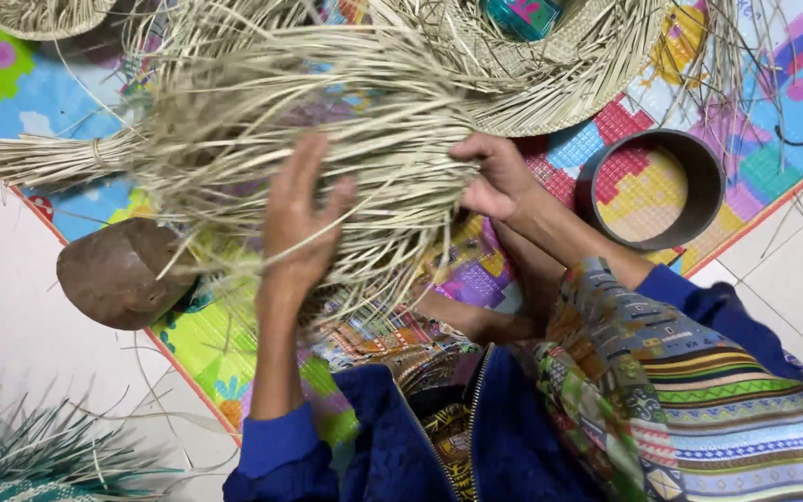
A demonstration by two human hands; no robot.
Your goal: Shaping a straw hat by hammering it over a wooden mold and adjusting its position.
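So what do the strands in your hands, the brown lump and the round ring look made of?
Strands: pale, dry, matte flat strips, probably straw or palm leaf, loose at the ends. Both the left hand and the right hand rest on them. Brown lump: dull, rough, perhaps stone or wood. Ring: smooth dark band, material unclear.

Pale tan straw strips [327, 121] lie over a bright multicoloured cartoon mat [11, 88], beside a brown ring [651, 191].
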